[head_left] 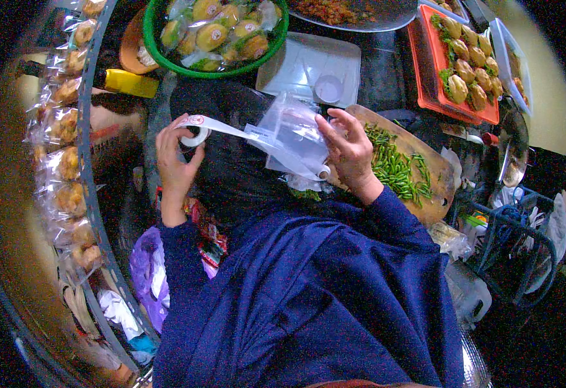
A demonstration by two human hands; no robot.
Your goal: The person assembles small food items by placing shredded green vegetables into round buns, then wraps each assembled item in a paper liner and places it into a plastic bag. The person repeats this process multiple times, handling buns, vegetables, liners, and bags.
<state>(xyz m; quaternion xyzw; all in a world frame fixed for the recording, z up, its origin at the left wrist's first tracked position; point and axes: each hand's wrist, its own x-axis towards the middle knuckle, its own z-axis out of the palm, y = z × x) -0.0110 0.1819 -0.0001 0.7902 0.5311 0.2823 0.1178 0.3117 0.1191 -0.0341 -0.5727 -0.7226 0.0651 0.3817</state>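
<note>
My left hand [178,155] grips a small roll of white label tape [197,137], fingers around its rim. A strip of the tape runs from the roll to the right, over a pile of clear plastic bags [289,129], and its far end curls up. My right hand [349,145] is raised beside the bags with its fingers apart and bent, and nothing shows in its grasp. Just right of it, a wooden board [441,171] carries chopped green chillies [396,165]. Some leafy greens [305,193] peek out below the bags.
A green basket [148,39] of wrapped, stickered buns stands at the far left. Filled buns sit in an orange tray [419,77] at the far right. Bagged snacks [69,161] line a rack on the left. Behind are a clear lid [283,71] and a pan [386,24].
</note>
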